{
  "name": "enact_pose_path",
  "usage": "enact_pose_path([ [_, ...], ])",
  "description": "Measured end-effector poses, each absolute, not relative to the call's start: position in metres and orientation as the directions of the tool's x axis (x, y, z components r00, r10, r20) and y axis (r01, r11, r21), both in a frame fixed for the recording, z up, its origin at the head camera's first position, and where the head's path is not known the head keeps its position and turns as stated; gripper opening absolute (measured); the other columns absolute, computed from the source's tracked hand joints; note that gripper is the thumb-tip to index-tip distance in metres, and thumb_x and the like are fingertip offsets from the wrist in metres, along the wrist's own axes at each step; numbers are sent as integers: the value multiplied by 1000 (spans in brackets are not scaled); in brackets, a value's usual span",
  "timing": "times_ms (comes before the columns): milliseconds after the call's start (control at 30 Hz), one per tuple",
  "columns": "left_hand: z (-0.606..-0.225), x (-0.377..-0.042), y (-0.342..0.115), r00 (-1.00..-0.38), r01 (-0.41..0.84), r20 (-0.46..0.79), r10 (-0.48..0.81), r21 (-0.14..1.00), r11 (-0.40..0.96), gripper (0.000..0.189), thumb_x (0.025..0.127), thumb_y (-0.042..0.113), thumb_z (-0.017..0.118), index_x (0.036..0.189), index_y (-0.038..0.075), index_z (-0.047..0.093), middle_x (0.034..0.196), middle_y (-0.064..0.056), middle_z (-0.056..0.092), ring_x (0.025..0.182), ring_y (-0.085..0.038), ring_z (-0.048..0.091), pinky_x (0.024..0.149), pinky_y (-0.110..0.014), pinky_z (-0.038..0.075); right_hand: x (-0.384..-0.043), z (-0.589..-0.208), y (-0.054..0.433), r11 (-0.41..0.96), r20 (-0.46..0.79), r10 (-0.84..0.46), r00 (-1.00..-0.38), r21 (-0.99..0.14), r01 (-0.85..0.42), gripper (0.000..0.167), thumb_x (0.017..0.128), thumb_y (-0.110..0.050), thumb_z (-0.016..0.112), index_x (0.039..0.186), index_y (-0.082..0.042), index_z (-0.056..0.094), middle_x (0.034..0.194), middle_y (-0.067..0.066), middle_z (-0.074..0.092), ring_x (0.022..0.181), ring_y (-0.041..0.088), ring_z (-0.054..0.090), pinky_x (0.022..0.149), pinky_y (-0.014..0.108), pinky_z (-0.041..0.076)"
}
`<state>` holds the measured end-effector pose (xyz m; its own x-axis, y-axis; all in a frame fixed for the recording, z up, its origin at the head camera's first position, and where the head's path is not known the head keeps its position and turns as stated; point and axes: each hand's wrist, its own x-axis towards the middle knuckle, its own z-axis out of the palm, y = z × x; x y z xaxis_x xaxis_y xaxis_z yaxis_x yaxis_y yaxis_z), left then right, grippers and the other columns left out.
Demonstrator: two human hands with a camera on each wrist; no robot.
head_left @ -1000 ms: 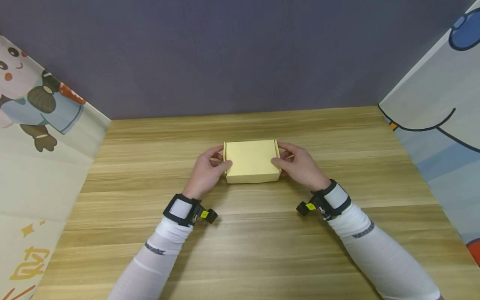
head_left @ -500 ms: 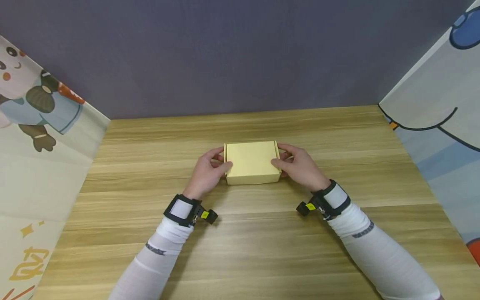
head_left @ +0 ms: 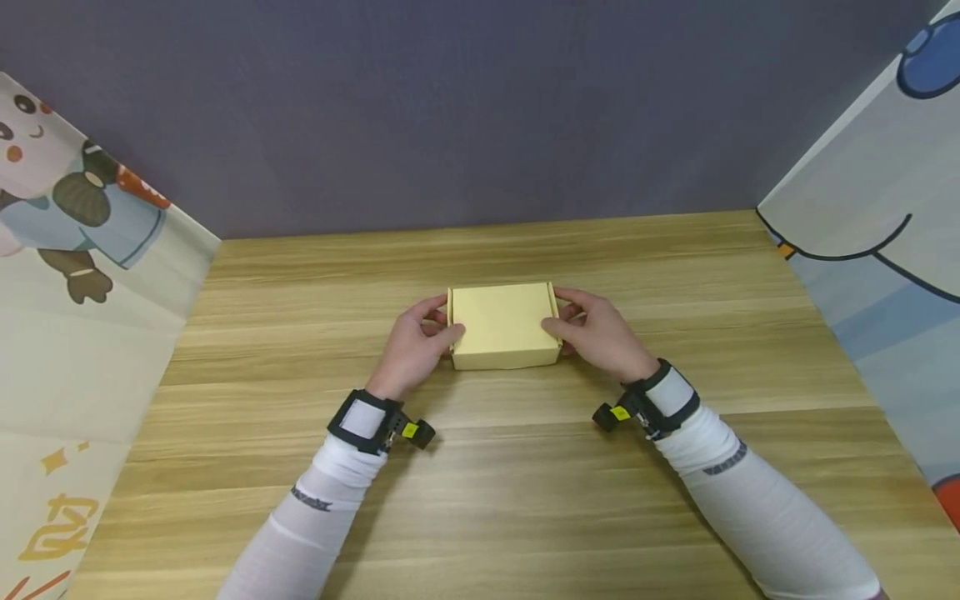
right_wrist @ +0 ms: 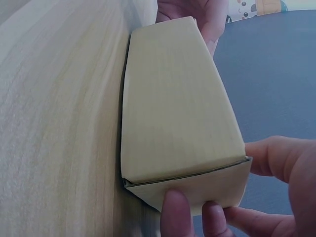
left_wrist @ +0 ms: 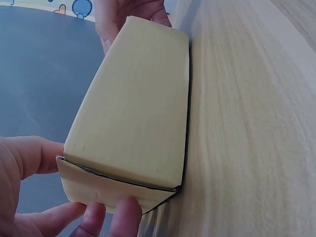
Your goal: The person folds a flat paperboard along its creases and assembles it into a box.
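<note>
A small tan cardboard box (head_left: 504, 321) with its lid down sits at the middle of the wooden table, long side facing me. My left hand (head_left: 412, 343) grips its left end, thumb on the top edge and fingers against the end panel. At the opposite end my right hand (head_left: 600, 333) holds it the same way, thumb over the top. In the left wrist view the box front (left_wrist: 133, 103) shows plain, with fingertips pressed to the end flap. The right wrist view shows the box front (right_wrist: 177, 103) and a dark gap along its bottom edge.
The wood-grain table (head_left: 495, 500) spreads around the box. A dark grey-blue wall (head_left: 480, 117) rises behind it. Side panels with cartoon prints stand at the left (head_left: 112, 333) and right (head_left: 862, 250). Each wrist carries a strapped camera.
Both hands keep their grip on the box ends. The box's far edge has dipped very slightly toward me since a second ago; otherwise the scene looks the same.
</note>
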<state>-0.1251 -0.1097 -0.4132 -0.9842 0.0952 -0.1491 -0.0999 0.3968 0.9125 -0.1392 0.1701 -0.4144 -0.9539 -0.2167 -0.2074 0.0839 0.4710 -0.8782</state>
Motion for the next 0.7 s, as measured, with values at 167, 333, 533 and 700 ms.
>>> enact_pose_path([
  [167, -413, -125, -109, -984, -103, -152, 96, 914, 392, 62, 88, 26, 69, 144, 14, 45, 113, -6, 54, 93, -21, 60, 70, -38, 56, -139, -414, 171, 479, -201, -217, -955, -874, 75, 68, 91, -34, 66, 149, -16, 36, 109, 13, 55, 84, 24, 62, 71, 40, 59],
  [333, -412, -126, -107, -983, -104, -155, 101, 914, 392, 62, 89, 25, 69, 144, 14, 44, 114, -7, 54, 94, -22, 60, 71, -38, 56, -139, -414, 172, 483, -194, -213, -958, -873, 69, 68, 91, -33, 67, 149, -15, 36, 109, 13, 55, 86, 23, 62, 71, 39, 59],
  [533, -414, -127, -108, -983, -101, -151, 103, 917, 385, 59, 89, 24, 69, 142, 13, 46, 114, -8, 54, 91, -24, 62, 71, -40, 58, -139, -412, 175, 525, -203, -219, -954, -849, 60, 67, 91, -38, 65, 148, -15, 38, 112, 11, 56, 95, 25, 61, 72, 38, 59],
  [700, -410, -129, -117, -991, -48, -94, 96, 913, 405, 52, 91, 27, 67, 137, 12, 51, 112, -8, 57, 91, -31, 65, 67, -43, 57, -139, -408, 183, 576, -146, -211, -967, -818, -2, 64, 91, -45, 63, 144, -13, 44, 112, 10, 59, 96, 24, 63, 70, 32, 55],
])
